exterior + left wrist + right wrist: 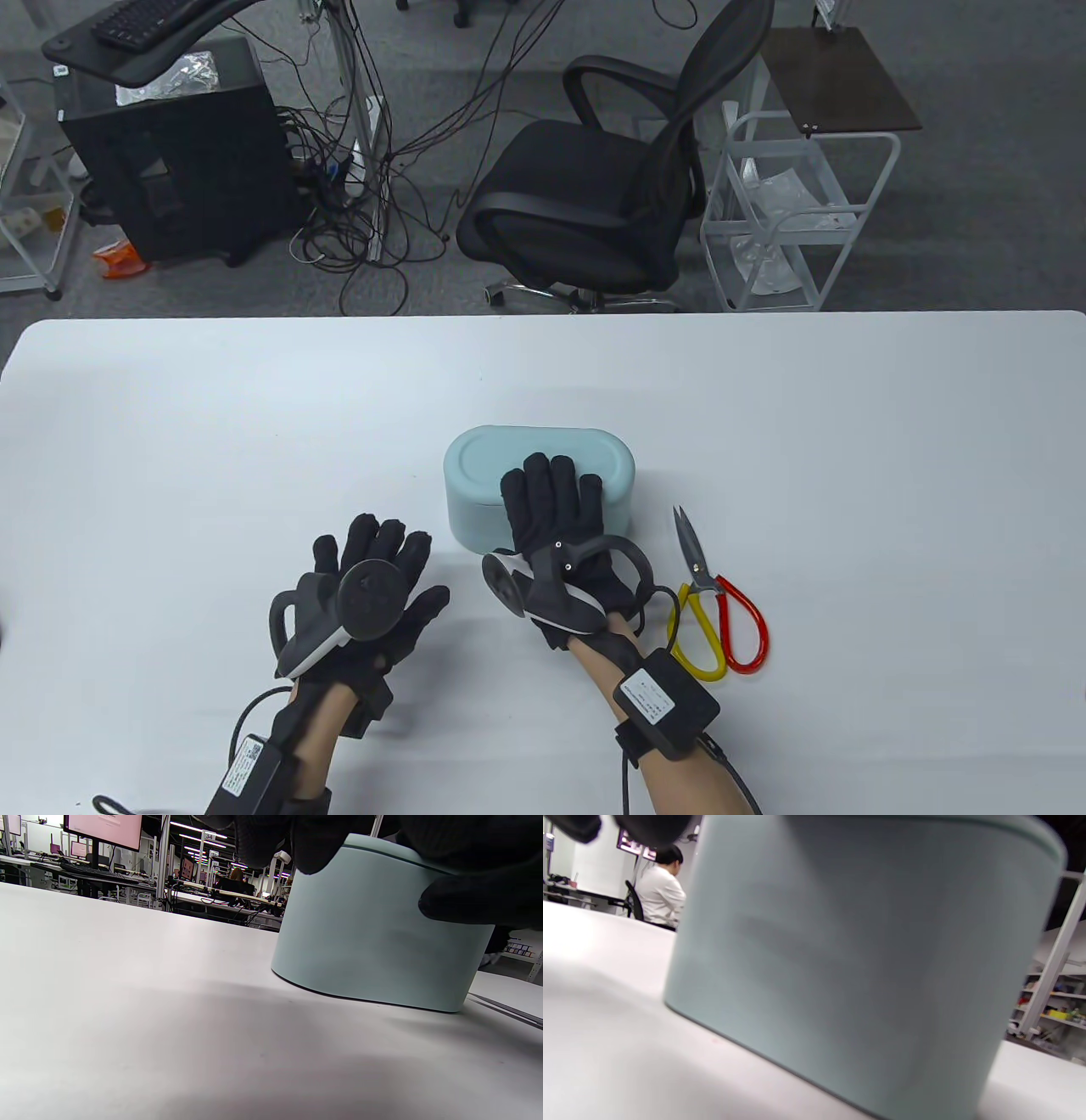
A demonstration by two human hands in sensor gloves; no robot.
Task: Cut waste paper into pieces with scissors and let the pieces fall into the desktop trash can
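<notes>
At frame centre on the white table (pixel 254 407) stands the pale-green oval plastic trash can (pixel 475 475), lid closed; probably light and rigid, best held by its walls. The right hand (pixel 551 518) lies flat on its lid, the left hand (pixel 373 577) spread, empty, lower left. Red-and-yellow-handled steel scissors (pixel 708 594) lie right, likely stiff, gripped by loops. No paper visible.

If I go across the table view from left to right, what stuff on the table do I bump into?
Left hand → trash can with the right hand resting on its lid → scissors.
</notes>
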